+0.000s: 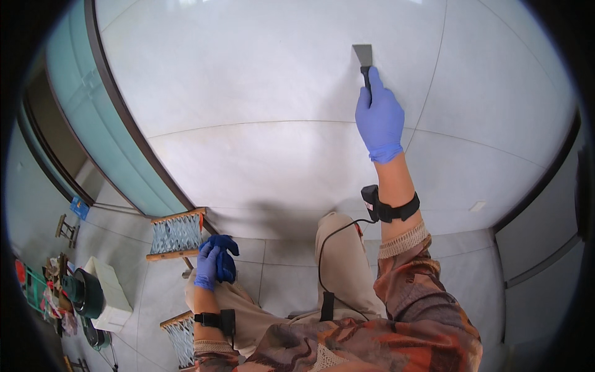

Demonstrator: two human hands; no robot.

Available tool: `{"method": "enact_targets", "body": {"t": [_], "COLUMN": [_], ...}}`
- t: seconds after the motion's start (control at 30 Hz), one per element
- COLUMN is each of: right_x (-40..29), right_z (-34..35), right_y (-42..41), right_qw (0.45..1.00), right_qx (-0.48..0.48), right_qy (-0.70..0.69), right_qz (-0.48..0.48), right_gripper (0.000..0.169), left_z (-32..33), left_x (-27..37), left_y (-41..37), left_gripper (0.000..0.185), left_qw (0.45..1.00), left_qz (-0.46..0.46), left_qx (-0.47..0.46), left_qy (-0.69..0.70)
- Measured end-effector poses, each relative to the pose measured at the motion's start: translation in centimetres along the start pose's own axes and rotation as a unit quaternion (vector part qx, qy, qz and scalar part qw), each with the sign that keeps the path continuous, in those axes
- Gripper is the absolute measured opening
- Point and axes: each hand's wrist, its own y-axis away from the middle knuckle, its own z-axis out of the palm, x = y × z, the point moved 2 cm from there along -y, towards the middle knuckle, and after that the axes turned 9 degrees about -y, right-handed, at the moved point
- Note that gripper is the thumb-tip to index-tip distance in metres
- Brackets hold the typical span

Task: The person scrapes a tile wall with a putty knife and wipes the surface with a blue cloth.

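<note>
My right hand (380,116), in a blue-purple disposable glove, grips the black handle of a scraper with a flat metal blade (363,55). The arm is stretched out, and the blade lies against or close to the pale tiled wall (241,83); contact cannot be told. Low on the left, my left hand (207,267), gloved alike, holds a bunched dark blue cloth or glove (225,260) above my knee. Black straps with small boxes sit round both forearms, and a cable runs from the right one.
Beside my left hand stands a folding stool with a woven seat (176,233); another (182,342) is lower down. A white box (109,297) and a dark green container (88,293) stand further left. A dark-framed frosted glass door (116,116) borders the wall. Grey panels (539,274) stand at right.
</note>
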Motion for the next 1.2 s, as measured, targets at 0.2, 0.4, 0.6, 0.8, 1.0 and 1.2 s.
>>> {"method": "enact_targets", "body": {"t": [0.2,0.4,0.6,0.8,1.0,1.2], "right_x": [-2.7,-7.7,-8.6,-8.9,-8.9,-5.6], "right_z": [1.6,3.8,4.0,3.5,4.8,4.5], "right_y": [2.5,-0.9,-1.9,-0.5,-2.8,6.4], "right_qw": [0.993,0.993,0.995,0.989,0.994,0.991], "right_qx": [-0.117,-0.083,-0.071,-0.118,-0.041,-0.093], "right_qy": [0.013,-0.033,-0.017,0.008,-0.032,0.007], "right_qz": [-0.026,-0.075,-0.073,-0.083,-0.097,-0.101], "right_gripper": [0.044,0.042,0.042,0.04,0.042,0.047], "left_z": [1.3,1.6,2.2,1.2,1.8,1.3], "left_x": [1.1,0.0,0.8,-0.4,1.1,0.4], "left_y": [0.0,-0.8,-0.5,-0.2,0.3,0.4], "left_gripper": [0.031,0.03,0.037,0.043,0.043,0.046], "left_qw": [1.0,1.0,0.998,0.996,0.993,0.997], "left_qz": [0.005,0.012,0.025,0.023,0.031,0.02], "left_qx": [-0.014,-0.003,-0.02,0.014,0.004,0.006], "left_qy": [-0.01,-0.016,-0.049,-0.084,-0.115,-0.076]}}
